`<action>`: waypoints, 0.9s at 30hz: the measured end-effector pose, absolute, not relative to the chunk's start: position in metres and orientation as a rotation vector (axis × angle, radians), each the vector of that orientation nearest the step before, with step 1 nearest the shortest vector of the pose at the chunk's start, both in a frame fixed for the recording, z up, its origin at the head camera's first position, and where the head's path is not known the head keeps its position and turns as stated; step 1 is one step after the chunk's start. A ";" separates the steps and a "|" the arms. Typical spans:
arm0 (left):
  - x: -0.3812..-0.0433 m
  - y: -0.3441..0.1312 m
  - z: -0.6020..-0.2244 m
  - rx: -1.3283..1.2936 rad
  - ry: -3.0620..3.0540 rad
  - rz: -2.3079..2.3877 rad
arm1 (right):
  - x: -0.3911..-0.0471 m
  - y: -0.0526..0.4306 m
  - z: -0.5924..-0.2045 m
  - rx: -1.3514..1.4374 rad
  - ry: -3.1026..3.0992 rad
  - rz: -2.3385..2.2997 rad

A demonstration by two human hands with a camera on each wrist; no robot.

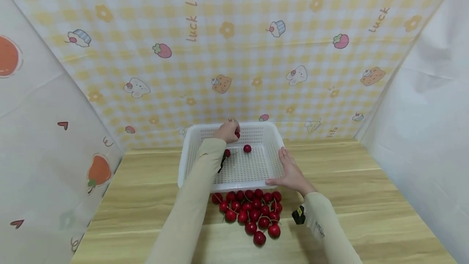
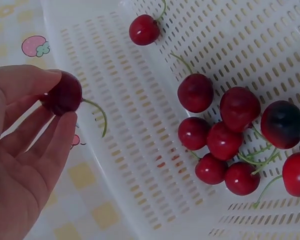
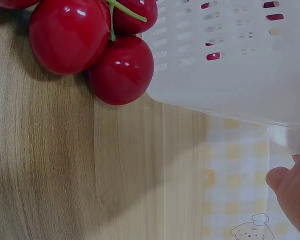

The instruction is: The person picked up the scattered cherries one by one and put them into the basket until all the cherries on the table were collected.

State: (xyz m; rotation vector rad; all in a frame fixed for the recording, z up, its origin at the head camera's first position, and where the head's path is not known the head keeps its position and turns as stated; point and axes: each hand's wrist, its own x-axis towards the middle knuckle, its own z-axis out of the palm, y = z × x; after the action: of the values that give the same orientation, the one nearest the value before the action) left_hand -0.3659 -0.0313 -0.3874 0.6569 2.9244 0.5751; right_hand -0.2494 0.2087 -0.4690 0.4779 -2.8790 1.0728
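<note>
Cherry (image 2: 64,94) pinched between thumb and fingertips: that is the left hand (image 1: 229,131), out at the far rim of the white basket (image 1: 238,186), which stands by the far edge of the desk (image 1: 146,199). From where I stand, the relation that counts is height and side: this fruit is up at the rim, while the cherries in the basket (image 2: 224,141) lie lower, on its floor, most of them clustered toward the left, so the way to them from the grip would, I judge, be downward and back toward the near side. Its green stem (image 2: 97,112) trails from the grip toward the basket's inside. Whether the fruit is just inside the rim or right above it, I cannot tell. The right hand (image 1: 291,174) rests spread at the basket's near right corner, thumb at the near rim, fingers along the right side, and is nearer the loose cherries (image 1: 255,215) gathered on the desk just in front.
</note>
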 end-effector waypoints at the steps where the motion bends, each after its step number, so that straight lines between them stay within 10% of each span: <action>1: -0.366 -0.032 -0.388 0.649 2.915 0.589 | -0.249 0.208 -0.468 0.481 -2.875 1.077; 13: -0.348 -0.037 -0.378 0.718 2.836 0.610 | -0.244 0.201 -0.462 0.504 -2.890 1.070; 27: -0.231 -0.027 -0.362 1.438 2.857 0.333 | -0.247 0.206 -0.463 0.495 -2.915 1.064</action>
State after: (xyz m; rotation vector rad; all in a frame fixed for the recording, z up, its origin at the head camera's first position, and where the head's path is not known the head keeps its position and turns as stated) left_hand -0.2308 -0.0266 -0.3624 1.4384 2.8569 0.3335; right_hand -0.2473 0.2056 -0.4627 0.4948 -2.9150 1.0642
